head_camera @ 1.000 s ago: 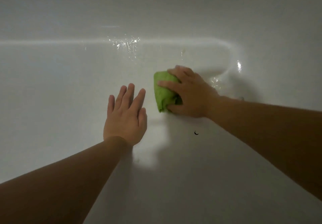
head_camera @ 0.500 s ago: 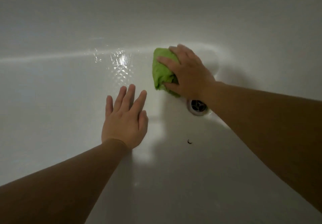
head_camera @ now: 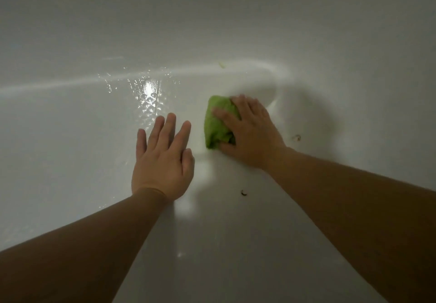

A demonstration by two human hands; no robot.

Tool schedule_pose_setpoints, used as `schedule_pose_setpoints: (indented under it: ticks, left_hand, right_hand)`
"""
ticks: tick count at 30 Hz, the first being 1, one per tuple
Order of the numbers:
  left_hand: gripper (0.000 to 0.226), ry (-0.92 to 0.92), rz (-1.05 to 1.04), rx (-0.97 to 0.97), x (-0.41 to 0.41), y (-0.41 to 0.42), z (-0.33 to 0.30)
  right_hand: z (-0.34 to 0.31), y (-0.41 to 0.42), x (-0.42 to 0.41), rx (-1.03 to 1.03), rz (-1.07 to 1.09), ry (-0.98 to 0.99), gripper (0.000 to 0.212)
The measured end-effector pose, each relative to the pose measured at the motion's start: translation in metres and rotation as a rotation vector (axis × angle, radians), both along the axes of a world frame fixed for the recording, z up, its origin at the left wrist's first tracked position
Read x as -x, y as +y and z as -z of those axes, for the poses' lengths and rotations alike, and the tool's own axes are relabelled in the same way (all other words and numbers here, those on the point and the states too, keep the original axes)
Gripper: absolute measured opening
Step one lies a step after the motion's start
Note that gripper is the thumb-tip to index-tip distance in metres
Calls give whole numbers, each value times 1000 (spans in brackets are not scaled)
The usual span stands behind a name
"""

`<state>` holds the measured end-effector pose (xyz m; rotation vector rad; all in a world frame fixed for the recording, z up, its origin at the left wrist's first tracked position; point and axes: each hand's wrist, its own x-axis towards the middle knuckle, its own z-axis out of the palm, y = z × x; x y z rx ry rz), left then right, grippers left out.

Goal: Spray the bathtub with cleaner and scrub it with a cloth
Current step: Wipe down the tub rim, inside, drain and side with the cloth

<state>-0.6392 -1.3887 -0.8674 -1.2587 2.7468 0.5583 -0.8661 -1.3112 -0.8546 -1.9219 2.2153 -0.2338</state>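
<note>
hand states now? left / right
Left hand: open, fingers straight, flat on the bathtub floor.
Right hand: gripping the green cloth.

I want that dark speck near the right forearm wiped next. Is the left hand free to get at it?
Probably yes: the left hand is flat, holding nothing, and bare tub lies between it and the dark speck.

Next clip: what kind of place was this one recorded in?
Most likely a bathroom, looking down inside a glossy white bathtub. Its smooth curved inner corner and wet, shining patch suggest this, and the right hand presses a crumpled green cloth onto it while the left hand lies flat.
</note>
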Motion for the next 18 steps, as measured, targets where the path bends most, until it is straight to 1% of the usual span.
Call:
schedule_pose_setpoints:
  ticks: [3,5,7,10,12,14,18]
  left_hand:
    - [58,4,8,13,1,-1,1]
    - [58,11,13,20,1,-2,1]
    - [57,20,19,20,1,-3,2]
    - [57,17,26,12,-1,0,1]
    - [57,6,33,0,-6,7,-1]
    - [58,0,41,-10,-13,14,-3]
    - [59,19,41,-29,-18,19,-5]
  right_hand:
    - [-11,-40,42,3,130,69,82]
    - [-20,-45,63,-10,171,90,81]
    - [-25,-32,69,-49,220,57,78]
    - [-25,12,46,-89,284,32,80]
    - [-23,44,22,-153,294,16,80]
    - [-21,56,17,-187,257,23,76]
    - [-25,33,58,-117,194,146,67]
